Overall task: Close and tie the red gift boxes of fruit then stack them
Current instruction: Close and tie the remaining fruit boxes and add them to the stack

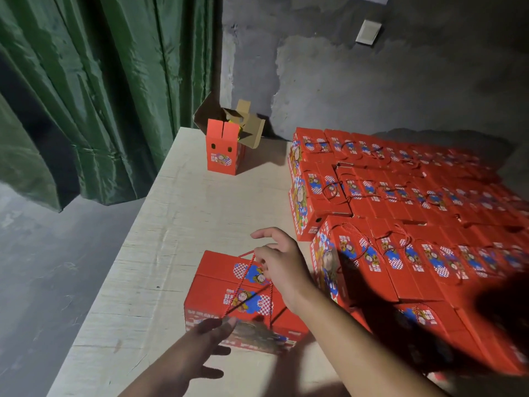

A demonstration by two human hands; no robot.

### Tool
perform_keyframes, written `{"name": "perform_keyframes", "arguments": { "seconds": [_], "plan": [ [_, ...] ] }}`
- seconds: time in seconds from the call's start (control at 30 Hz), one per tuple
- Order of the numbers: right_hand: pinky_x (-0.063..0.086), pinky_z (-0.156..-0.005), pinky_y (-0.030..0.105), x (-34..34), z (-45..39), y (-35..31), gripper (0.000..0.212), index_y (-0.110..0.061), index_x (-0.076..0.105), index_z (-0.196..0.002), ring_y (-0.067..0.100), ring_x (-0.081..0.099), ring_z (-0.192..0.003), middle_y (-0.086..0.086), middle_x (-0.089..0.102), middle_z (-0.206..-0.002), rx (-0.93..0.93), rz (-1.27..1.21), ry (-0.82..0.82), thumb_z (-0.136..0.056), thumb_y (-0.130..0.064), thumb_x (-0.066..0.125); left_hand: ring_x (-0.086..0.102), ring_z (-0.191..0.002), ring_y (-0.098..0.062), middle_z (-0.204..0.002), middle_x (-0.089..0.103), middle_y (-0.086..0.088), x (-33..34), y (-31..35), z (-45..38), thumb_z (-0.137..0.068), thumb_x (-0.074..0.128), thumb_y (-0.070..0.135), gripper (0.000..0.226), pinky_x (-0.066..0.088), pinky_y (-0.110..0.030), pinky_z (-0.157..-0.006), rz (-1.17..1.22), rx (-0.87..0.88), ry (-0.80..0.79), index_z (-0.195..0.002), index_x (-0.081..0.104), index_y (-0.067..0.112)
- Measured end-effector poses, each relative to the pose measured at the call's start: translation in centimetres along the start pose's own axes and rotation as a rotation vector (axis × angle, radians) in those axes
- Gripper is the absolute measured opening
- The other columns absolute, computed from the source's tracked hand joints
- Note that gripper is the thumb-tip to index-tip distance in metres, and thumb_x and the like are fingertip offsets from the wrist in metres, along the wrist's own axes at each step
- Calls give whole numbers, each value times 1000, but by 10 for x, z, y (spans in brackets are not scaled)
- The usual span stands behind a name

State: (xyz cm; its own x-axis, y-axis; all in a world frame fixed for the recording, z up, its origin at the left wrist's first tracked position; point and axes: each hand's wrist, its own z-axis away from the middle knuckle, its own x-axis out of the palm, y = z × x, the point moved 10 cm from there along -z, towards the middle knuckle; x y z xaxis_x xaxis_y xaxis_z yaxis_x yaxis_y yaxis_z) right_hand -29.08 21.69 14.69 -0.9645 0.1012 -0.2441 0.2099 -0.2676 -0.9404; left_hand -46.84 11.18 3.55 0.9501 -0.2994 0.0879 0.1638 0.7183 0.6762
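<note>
While the right hand (pixel 279 260) pinches the cord (pixel 249 282), the left hand (pixel 210 336), fingers spread, touches the closed box (pixel 229 293). Tying is in hand; knotting comes next, probably.

Closed box (pixel 243 299) lies flat near front edge of surface (pixel 177 213), w/ cord (pixel 246 282) looped over its top. Left hand (pixel 209 339) at box's near edge; right hand (pixel 277 259) above its far right corner, at the cord. Stacked boxes (pixel 400 196) fill surface's right side. Open box (pixel 224 149) upright at far end, curtain (pixel 94 90) behind-left, wall (pixel 372 81) behind.
</note>
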Motion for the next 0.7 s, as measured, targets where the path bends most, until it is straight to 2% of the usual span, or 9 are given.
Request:
{"name": "perform_keyframes", "arguments": {
  "seconds": [0.1, 0.2, 0.27, 0.37, 0.43, 0.5, 0.53, 0.6, 0.7],
  "plan": [
    [39, -63, 33, 4, 5, -6, 29, -32, 72, -98, 14, 46, -61, 1, 59, -74, -6, -45, -19, -77, -18, 58, 66, -112, -18, -128, 65, 3, 8, 7, -13, -74, 84, 58, 76, 63, -45, -78, 41, 43, -13, -137, 52, 27],
    [37, -62, 31, 2, 4, -17, 22, -26, 74, -97, 16, 45, -61, 5, 56, -80, -35, -74, -10, -83, -13, 63, 64, -114, -10, -136, 59, 14, 11, 19, -26, -55, 91, 61, 96, 63, -45, -81, 43, 131, -34, -137, 45, 41],
    [34, -56, 28, -4, 1, -22, 23, -19, 73, -100, 21, 44, -61, 10, 53, -79, -46, -91, 0, -89, -3, 61, 65, -107, 6, -135, 53, 34, 15, 28, -32, -52, 93, 61, 114, 61, -36, -80, -5, 226, -77, -147, 31, 55],
    [39, -52, 21, -13, -7, -29, 23, -12, 73, -104, 24, 50, -63, 4, 53, -71, -40, -141, 7, -92, 1, 58, 50, -117, 22, -133, 50, 46, 31, 50, -33, -60, 95, 56, 106, 55, -19, -89, -238, 487, -158, -136, 23, 77],
    [44, -52, 15, -17, -12, -31, 24, -9, 73, -106, 25, 54, -70, 1, 53, -72, -31, -206, 11, -92, 3, 57, 33, -137, 17, -155, 35, 33, 39, 55, -38, -65, 95, 47, 124, 41, -9, -103, -410, 646, -132, -153, 8, 58],
    [52, -60, 19, -18, -16, -31, 25, -10, 74, -105, 25, 57, -76, 4, 54, -76, -28, -263, 13, -92, 4, 57, 10, -153, 3, -169, 5, 12, 45, 52, -50, -64, 94, 47, 143, 26, -14, -118, -559, 693, -68, -158, -12, 28],
    [58, -69, 28, -18, -19, -30, 26, -11, 74, -104, 23, 59, -75, 5, 55, -79, -29, -286, 11, -92, 5, 58, 3, -155, -2, -169, -5, 8, 45, 51, -55, -61, 94, 48, 150, 21, -20, -123, -612, 694, -21, -157, -19, 22],
    [59, -83, 39, -16, -24, -28, 26, -12, 75, -104, 18, 61, -73, 6, 56, -83, -34, -327, -1, -90, 4, 60, 0, -156, -7, -168, -11, 7, 43, 56, -62, -60, 95, 42, 155, 21, -29, -125, -649, 704, 61, -156, -24, 19],
    [55, -72, 24, -16, -30, -22, 27, -18, 77, -99, 22, 62, -75, 5, 54, -86, -38, -319, -19, -84, -1, 62, 10, -156, -8, -169, -3, 11, 40, 68, -67, -63, 93, 23, 148, 33, -29, -119, -665, 753, 140, -158, -21, 27]
  ]
}}
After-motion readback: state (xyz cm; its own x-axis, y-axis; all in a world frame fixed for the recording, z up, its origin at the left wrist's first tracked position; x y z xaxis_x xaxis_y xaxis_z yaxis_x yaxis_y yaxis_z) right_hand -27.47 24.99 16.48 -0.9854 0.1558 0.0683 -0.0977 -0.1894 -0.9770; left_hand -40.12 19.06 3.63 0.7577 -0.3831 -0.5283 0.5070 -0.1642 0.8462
